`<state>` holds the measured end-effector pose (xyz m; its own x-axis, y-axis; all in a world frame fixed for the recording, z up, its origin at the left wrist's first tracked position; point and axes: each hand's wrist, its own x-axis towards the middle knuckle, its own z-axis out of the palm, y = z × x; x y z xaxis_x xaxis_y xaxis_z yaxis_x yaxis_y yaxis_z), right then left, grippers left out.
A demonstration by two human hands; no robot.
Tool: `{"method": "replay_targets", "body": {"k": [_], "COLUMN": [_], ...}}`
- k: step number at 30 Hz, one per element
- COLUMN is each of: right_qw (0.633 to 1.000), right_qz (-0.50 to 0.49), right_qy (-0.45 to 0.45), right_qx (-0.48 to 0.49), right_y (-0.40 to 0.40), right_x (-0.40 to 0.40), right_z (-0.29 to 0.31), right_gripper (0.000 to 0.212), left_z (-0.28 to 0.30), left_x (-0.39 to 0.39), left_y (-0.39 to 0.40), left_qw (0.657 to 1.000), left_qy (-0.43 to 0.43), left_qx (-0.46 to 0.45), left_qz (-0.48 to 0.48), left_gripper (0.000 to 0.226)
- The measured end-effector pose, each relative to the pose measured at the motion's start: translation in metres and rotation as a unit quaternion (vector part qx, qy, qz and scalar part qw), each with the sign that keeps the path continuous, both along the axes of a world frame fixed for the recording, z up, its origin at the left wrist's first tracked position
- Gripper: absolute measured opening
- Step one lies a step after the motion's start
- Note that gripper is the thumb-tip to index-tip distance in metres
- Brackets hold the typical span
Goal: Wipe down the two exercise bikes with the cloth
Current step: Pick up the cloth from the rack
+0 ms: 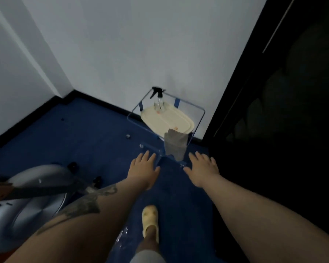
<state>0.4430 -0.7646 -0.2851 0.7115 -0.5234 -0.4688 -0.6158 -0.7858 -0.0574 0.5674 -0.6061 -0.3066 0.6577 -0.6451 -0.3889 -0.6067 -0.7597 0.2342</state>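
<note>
Cloth (175, 147): grey, draped over the near rail of a clear acrylic stand (202, 118) with blue edges, hanging down its front side; located against the white wall (131, 44), beside a dark panel (283, 111) at right.

Exercise bike (27, 202): one unit partly in view at lower left; silver-grey housing with a disc-shaped side cover; dark bar crossing it; black knobs near its base; stands on blue carpet (84, 133); a second bike does not show in this view.

Spray bottle (158, 97): clear body, black trigger head; upright at the far corner of the stand's top, on cream oval trays (167, 118) that lie stacked there.

Left hand (144, 168): palm down, fingers spread and loose, grasping nothing; reaches toward the stand's near lower edge, just left of the cloth; whether it touches the stand cannot be told; forearm carries a dark tattoo.

Right hand (201, 168): palm down, fingers spread, empty; just right of and below the hanging cloth, not touching it.

Foot in a pale yellow slipper (150, 221): planted on the carpet between the two forearms; clear plastic sheet (122, 236) lying just beside it.

Small dark bits scattered on the carpet left of the stand.
</note>
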Motion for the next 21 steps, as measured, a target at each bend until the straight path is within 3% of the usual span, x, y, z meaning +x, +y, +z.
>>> {"method": "replay_targets", "body": {"k": [5,9,16,21], "right_qw": [1.0,0.997,0.996,0.994], "right_qz": [-0.023,-0.034,-0.022,0.012], "right_qy": [0.007,-0.06,0.012,-0.011], "right_qx": [0.02,-0.017,-0.082,-0.109], "right_y": [-0.032,-0.059,-0.079,-0.086], "right_x": [0.076,0.126,0.154,0.154], "right_z": [-0.052,-0.094,-0.157,-0.161], "right_gripper": [0.061,0.024,0.017,0.015], "left_z": [-0.045,-0.082,-0.138,-0.144], "left_x": [0.068,0.109,0.132,0.135], "left_y": [-0.047,-0.074,-0.072,-0.063], "left_qw": [0.999,0.996,0.994,0.993], "left_qy": [0.012,0.021,0.071,0.092], "left_qx": [0.003,0.002,0.013,0.04], "left_qz": [-0.038,-0.084,-0.078,-0.055], "left_gripper": [0.061,0.059,0.057,0.057]}}
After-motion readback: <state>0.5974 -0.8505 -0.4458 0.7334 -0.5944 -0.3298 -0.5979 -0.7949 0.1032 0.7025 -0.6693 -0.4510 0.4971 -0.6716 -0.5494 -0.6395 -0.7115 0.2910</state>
